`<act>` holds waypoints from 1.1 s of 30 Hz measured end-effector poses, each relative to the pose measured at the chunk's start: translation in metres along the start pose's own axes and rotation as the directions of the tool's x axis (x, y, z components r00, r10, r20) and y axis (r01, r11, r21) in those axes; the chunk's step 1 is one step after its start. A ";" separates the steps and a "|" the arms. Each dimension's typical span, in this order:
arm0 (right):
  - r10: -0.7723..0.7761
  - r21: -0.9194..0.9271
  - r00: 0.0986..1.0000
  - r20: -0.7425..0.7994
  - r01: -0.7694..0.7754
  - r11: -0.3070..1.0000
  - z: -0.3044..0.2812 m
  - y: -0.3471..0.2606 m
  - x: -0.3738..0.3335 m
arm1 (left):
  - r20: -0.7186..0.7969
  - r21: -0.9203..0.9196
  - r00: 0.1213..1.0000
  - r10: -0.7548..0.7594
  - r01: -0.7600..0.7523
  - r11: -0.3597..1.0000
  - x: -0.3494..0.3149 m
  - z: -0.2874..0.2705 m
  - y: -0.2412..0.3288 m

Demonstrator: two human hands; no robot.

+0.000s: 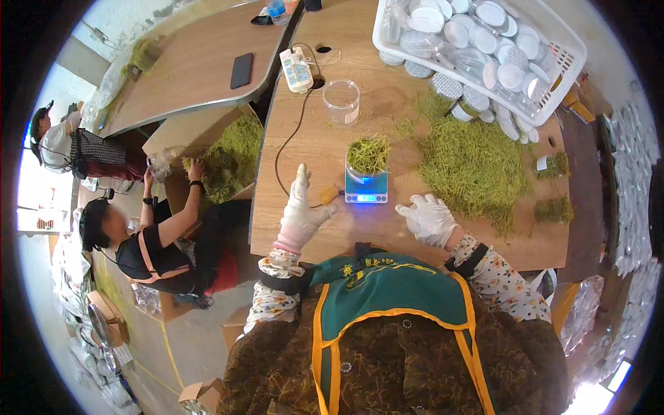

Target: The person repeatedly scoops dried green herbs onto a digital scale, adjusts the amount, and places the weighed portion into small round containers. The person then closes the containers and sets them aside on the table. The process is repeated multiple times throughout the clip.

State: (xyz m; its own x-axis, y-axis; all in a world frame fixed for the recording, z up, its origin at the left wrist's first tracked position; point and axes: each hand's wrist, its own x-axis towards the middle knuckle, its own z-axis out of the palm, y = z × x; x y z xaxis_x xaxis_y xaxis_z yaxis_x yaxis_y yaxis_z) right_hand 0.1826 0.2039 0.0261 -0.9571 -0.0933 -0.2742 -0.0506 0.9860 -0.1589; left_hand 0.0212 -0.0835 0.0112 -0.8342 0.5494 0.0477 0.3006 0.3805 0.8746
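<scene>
A small digital scale [366, 198] with a lit blue display sits on the wooden table in front of me. On its platform stands a clear round tub filled with dried green-yellow strands [367, 154]. My left hand [300, 213], in a white glove, is to the left of the scale with its fingers stretched out and nothing in it. To the scale's right, my gloved right hand [427, 220] rests low over the table, fingers loosely bent and apart, holding nothing I can see. It is between the scale and a wide heap of the same strands [477, 169].
An empty clear tub [341, 102] stands behind the scale, near a white power strip [297, 70] whose cord runs along the left. A white basket [477, 72] of lids is at the back right. Filled tubs [553, 209] line the right edge. Co-workers [155, 242] are at left.
</scene>
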 end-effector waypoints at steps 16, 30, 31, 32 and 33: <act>0.571 0.811 0.784 -0.246 0.489 -0.322 -0.018 -0.010 0.123 | -0.043 0.174 0.999 0.029 -0.021 0.984 0.054 0.066 0.023; -0.115 0.243 0.717 -0.687 0.376 0.894 -0.052 -0.023 0.102 | -0.098 -0.029 0.993 -0.060 0.057 0.998 0.067 0.076 0.046; -0.129 0.254 0.779 -0.614 0.349 0.902 -0.056 -0.021 0.099 | -0.184 -0.077 0.983 0.005 -0.019 0.997 0.066 0.079 0.048; -0.179 0.211 0.797 -0.577 0.357 0.910 -0.059 -0.020 0.100 | -0.143 -0.023 0.989 0.042 -0.046 0.999 0.067 0.077 0.048; -0.180 0.232 0.808 -0.561 0.362 0.903 -0.061 -0.021 0.102 | -0.159 -0.086 0.984 -0.075 0.062 0.994 0.065 0.080 0.049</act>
State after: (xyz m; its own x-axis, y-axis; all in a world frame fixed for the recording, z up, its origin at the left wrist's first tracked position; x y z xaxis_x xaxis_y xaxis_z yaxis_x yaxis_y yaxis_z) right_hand 0.0686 0.1824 0.0597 -0.9242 -0.1758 0.3391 -0.3265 0.8244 -0.4624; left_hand 0.0182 0.0302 0.0183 -0.9174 0.3939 0.0577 0.2072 0.3486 0.9141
